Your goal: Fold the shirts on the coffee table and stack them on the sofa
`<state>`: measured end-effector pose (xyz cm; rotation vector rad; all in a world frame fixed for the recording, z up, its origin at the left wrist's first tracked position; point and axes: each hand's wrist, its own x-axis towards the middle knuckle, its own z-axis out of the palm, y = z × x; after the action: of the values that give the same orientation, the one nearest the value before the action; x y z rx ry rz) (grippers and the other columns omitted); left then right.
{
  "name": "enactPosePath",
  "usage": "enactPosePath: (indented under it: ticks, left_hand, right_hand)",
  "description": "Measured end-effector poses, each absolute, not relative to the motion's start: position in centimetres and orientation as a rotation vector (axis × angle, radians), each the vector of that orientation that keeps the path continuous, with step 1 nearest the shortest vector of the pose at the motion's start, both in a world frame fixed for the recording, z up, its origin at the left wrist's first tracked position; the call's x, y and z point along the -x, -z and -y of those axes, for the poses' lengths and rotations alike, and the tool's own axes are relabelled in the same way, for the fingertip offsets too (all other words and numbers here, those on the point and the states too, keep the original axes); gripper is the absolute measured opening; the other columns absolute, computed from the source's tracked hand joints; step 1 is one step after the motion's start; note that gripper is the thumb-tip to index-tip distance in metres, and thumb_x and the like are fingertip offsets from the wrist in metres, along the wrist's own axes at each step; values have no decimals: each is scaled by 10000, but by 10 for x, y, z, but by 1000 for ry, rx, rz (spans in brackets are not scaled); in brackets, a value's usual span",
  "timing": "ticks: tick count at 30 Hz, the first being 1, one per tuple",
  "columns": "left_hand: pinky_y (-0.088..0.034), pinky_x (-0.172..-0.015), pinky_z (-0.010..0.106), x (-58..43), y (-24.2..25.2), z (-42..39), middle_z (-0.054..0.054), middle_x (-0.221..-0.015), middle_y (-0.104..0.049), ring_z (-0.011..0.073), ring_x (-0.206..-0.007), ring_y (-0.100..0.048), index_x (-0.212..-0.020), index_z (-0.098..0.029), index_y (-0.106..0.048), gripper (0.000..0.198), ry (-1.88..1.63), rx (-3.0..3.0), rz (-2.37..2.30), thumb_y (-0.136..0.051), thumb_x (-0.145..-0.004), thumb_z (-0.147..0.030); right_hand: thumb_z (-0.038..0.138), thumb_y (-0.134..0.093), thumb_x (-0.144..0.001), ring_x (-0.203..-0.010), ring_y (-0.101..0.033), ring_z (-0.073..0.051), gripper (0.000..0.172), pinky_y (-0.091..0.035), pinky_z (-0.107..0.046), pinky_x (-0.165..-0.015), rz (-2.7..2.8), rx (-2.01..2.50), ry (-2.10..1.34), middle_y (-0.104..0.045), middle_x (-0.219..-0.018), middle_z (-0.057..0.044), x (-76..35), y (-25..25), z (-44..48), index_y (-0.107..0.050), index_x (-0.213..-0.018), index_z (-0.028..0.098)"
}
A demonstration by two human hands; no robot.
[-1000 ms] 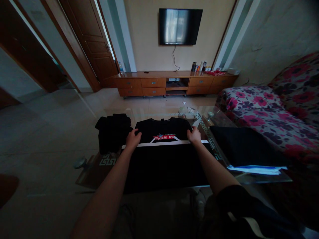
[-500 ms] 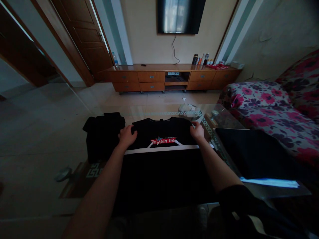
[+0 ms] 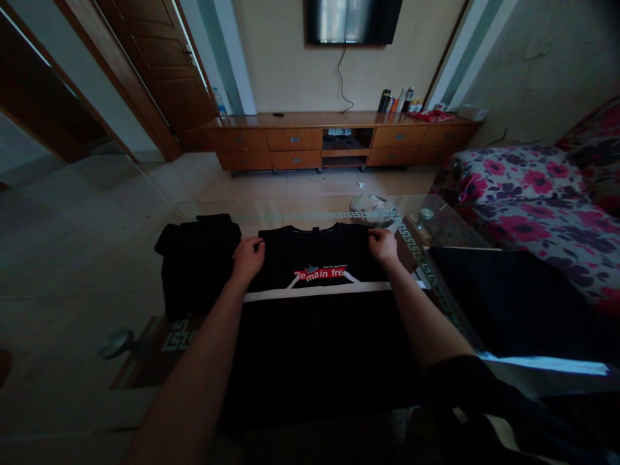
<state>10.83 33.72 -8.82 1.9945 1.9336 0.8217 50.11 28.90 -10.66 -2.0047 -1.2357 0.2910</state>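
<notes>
A black T-shirt with a red printed label and a white stripe lies spread on a glass table, its neckline away from me. My left hand pinches the shirt at its left shoulder edge. On the opposite shoulder edge, my right hand is closed on the fabric too. Left of the shirt, near my left hand, sits a folded black garment. Farther right lies a flat black item with a bluish-white edge.
A flowered sofa stands at the right. Beyond the table, a long wooden cabinet holds bottles and cans below a wall-mounted television. A brown door is at the back left.
The view has tilted down slightly, so the room appears higher. Both hands remain at the shirt's shoulders; the right hand's fingers have shifted slightly along the edge.
</notes>
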Motion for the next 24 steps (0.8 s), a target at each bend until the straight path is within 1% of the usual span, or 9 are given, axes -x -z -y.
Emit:
enactPosePath:
  ticks: [2,4,5,7,9,10,13,18,24]
  left_hand:
    - [-504,-1009,375,-109,83,-336,107,-1149,-736,242,-1084,-677,-999,-176,-748,234,-923,-1985,-1909,-589,-894,-313]
    - [-535,-925,355,-110,77,-333,85,-998,-746,224,-931,-701,-936,-176,-726,184,-1062,-1933,-1875,-652,-846,-319]
    - [-544,-880,344,-109,75,-331,72,-947,-738,212,-871,-699,-960,-175,-710,194,-1134,-1899,-1851,-674,-822,-306]
    - [-544,-818,320,-108,69,-326,49,-911,-710,190,-813,-682,-1123,-172,-663,345,-1220,-1865,-1795,-686,-792,-268]
    - [-535,-808,314,-104,64,-320,38,-919,-681,183,-811,-661,-1280,-173,-602,502,-1221,-1908,-1754,-664,-787,-237]
    - [-530,-816,321,-101,61,-317,37,-920,-667,188,-818,-651,-1303,-178,-604,517,-1196,-1954,-1739,-643,-790,-228]
    - [-516,-837,342,-93,49,-302,42,-913,-635,206,-839,-628,-1181,-186,-705,405,-1126,-2076,-1706,-589,-794,-223]
    - [-508,-804,333,-77,23,-262,34,-879,-628,199,-816,-622,-994,-189,-748,282,-1150,-2145,-1569,-593,-864,-385]
    - [-515,-832,327,-55,6,-203,53,-996,-694,211,-944,-659,-983,-203,-744,290,-1197,-2216,-1413,-598,-893,-437]
  right_hand:
    - [189,-547,-841,-1069,-667,-255,333,-487,-416,-1052,1263,1922,-259,-750,-1132,-117,-502,104,-288,-788,-1069,153]
    - [211,-553,-836,-993,-689,-242,307,-514,-398,-1007,1280,1852,-236,-767,-1070,-98,-501,100,-285,-782,-1034,166]
    - [216,-556,-830,-964,-695,-236,295,-524,-389,-987,1285,1822,-227,-771,-1050,-92,-501,97,-283,-775,-1021,168]
    - [216,-571,-806,-931,-700,-227,297,-538,-370,-950,1292,1752,-210,-771,-1038,-92,-500,91,-278,-751,-1036,162]
    - [213,-597,-769,-905,-699,-224,388,-550,-364,-913,1292,1684,-200,-767,-1038,-95,-502,83,-272,-713,-1135,153]
    - [212,-607,-755,-893,-698,-225,449,-555,-368,-899,1294,1661,-203,-765,-1031,-94,-503,78,-268,-692,-1192,149]
    - [240,-627,-756,-877,-699,-230,513,-561,-388,-887,1336,1648,-231,-764,-1002,-85,-506,61,-252,-681,-1259,155]
    - [335,-648,-797,-866,-708,-230,310,-562,-374,-866,1448,1588,-285,-777,-991,-90,-512,32,-211,-773,-1027,170]
    - [394,-624,-805,-756,-673,-200,294,-557,-321,-734,1444,1514,-265,-748,-885,-76,-524,7,-148,-749,-941,165]
